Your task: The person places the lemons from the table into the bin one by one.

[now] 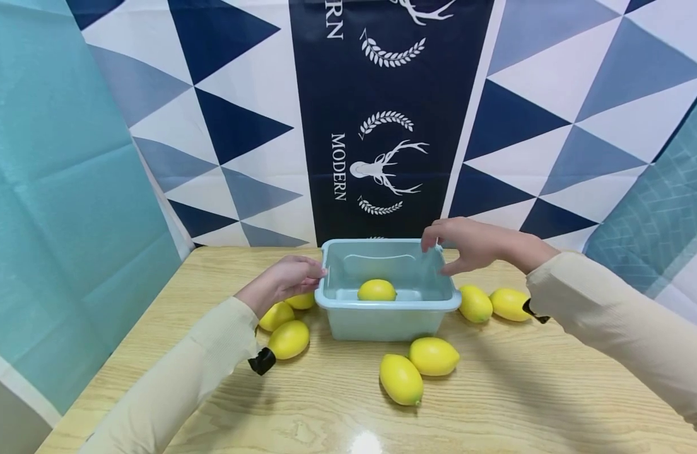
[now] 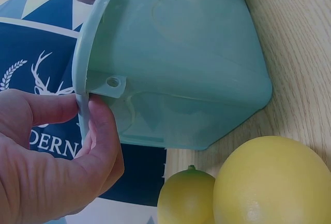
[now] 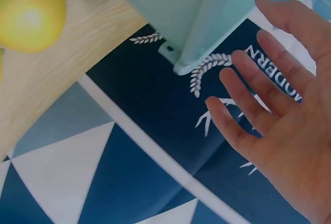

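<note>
A blue box (image 1: 382, 323) is set on the wooden table (image 1: 303, 410), right side up, near the back edge. Its left rim is pinched by the left hand (image 1: 288, 277), with the rim held between the thumb and the bent fingers. The right hand (image 1: 470, 243) is held up by the right end of the box, with its fingers spread apart and a little bent. One yellow lemon (image 1: 376, 290) can be seen inside, on the floor of the box.

More lemons are spread around the outside. Three lemons (image 1: 289, 340) are bunched on the left, partly covered by the left hand and arm. Two lemons (image 1: 401, 379) are placed in front, close together. Two more lemons (image 1: 475, 304) are seen on the right, side by side, and one of them is partly hidden by the right sleeve (image 1: 603, 321).

Both arms are covered by cream sleeves. Behind the table, a cloth (image 1: 246, 126) is hung, covered with blue and white triangles. A white deer head (image 1: 376, 169) is printed on its dark middle stripe.
</note>
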A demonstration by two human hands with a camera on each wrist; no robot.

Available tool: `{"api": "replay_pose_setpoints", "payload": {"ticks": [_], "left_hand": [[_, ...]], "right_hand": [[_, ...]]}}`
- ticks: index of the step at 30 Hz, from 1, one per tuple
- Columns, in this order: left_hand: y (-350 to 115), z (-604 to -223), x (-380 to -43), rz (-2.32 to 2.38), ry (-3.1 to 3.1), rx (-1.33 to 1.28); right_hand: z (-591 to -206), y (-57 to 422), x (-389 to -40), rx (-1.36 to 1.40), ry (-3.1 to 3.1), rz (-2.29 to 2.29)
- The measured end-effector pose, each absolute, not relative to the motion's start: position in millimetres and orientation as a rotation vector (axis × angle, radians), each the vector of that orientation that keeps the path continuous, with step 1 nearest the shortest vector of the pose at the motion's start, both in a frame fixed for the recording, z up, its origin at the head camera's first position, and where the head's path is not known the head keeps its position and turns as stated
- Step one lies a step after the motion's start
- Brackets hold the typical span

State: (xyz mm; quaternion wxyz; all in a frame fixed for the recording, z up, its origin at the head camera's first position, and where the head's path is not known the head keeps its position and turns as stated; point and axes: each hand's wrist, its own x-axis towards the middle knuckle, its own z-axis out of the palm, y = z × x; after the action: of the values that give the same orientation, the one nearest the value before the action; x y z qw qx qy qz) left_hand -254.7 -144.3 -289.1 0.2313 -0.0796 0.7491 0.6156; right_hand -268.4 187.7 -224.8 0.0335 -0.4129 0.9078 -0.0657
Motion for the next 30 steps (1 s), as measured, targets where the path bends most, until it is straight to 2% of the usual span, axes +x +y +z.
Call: {"api": "replay_pose_setpoints", "payload": {"ticks": [10,30], "left_hand": [[-145,-288,-252,1.687,2.067,-0.207],[-146,-292,-252,1.708,2.060,-0.221]], "right_hand": [[-238,219,-267,-1.301,2.922,-0.304],[-283,269,-251,-1.107,3.035,-0.337]]}}
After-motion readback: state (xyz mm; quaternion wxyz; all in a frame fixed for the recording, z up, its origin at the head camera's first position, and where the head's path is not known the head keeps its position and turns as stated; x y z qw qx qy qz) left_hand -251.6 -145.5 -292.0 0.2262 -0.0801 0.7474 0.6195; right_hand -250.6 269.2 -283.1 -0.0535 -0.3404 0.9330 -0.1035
